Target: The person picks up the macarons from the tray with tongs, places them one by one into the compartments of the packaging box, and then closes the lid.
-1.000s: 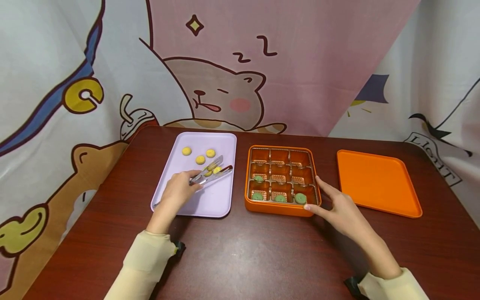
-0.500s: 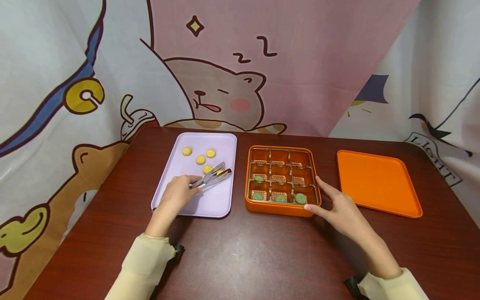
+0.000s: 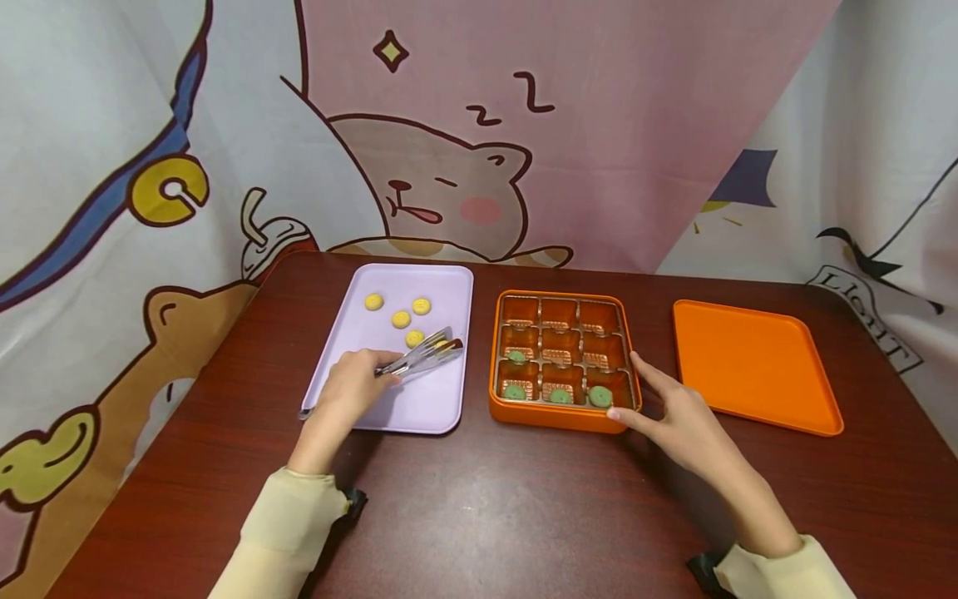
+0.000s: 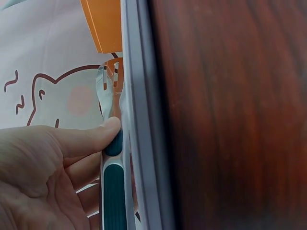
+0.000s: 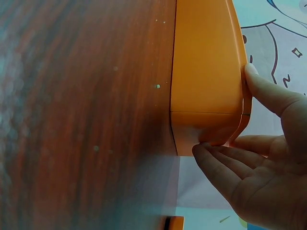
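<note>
In the head view my left hand (image 3: pixel 348 385) grips metal tongs (image 3: pixel 415 360) over a lilac tray (image 3: pixel 412 408). The tong tips are around a yellow cookie, mostly hidden by them. Several other yellow cookies (image 3: pixel 401 319) lie on the tray. The left wrist view shows my thumb on the tongs' dark green grip (image 4: pixel 115 191). At the box's near right corner, my right hand (image 3: pixel 684 420) touches the orange box (image 3: pixel 554 413) with thumb and fairly straight fingers. A clear divided insert (image 3: pixel 557 366) fills the box, with green cookies (image 3: pixel 599 397) in several compartments of its nearer two rows.
An orange lid-like tray (image 3: pixel 756 366) lies on the dark wooden table (image 3: pixel 479 499) right of the box. Behind the table hangs a printed cartoon curtain (image 3: pixel 599 166). The lilac tray and the box stand a small gap apart.
The tongs have closed in on the rightmost yellow cookie; their tips were wider apart a second ago. My right hand and the box have stayed in place.
</note>
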`<state>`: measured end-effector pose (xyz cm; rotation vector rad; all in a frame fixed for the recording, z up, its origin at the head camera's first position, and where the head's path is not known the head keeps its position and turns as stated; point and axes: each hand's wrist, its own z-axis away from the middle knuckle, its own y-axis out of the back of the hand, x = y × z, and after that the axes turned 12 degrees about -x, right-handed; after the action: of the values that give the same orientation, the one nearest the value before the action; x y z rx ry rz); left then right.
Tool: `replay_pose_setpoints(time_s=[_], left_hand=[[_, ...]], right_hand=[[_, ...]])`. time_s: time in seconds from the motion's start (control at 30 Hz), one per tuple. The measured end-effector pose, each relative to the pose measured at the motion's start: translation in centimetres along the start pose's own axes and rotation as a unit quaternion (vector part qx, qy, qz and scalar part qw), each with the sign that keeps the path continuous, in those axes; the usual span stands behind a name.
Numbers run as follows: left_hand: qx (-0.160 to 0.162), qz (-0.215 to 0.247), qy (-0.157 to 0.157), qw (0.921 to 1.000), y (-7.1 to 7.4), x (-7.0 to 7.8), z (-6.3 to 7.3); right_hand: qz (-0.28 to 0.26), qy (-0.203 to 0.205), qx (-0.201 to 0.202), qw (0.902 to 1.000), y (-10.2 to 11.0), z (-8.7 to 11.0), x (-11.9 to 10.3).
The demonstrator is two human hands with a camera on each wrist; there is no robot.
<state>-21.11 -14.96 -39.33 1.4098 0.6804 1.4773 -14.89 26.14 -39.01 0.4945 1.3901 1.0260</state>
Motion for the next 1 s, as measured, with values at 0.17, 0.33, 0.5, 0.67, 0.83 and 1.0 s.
replay_pose_setpoints(time_s=[0.17,0.33,0.5,0.67,0.83,1.0], left_hand=[[0.010,0.007,-0.005,0.9999,0.1,0.1,0.0],[0.024,0.013,-0.015,0.9995,0.4,0.2,-0.1],[0.034,0.017,-0.018,0.9991,0.7,0.5,-0.4],[0.044,0.020,-0.024,0.9985,1.1,0.8,-0.7],[0.045,0.025,-0.031,0.9982,1.4,1.1,-0.9],[0.049,0.032,-0.041,0.9975,1.7,1.6,-1.3]], right_hand=[[0.000,-0.003,-0.001,1.0000,0.0,0.0,-0.1],[-0.002,-0.006,-0.005,1.0000,0.0,0.0,-0.1],[-0.002,-0.010,-0.007,0.9999,0.0,-0.1,-0.1],[-0.001,-0.008,-0.007,0.9999,0.0,-0.1,0.0],[-0.002,-0.007,-0.005,1.0000,0.0,-0.1,0.0],[-0.001,-0.006,-0.003,1.0000,0.0,-0.1,0.0]])
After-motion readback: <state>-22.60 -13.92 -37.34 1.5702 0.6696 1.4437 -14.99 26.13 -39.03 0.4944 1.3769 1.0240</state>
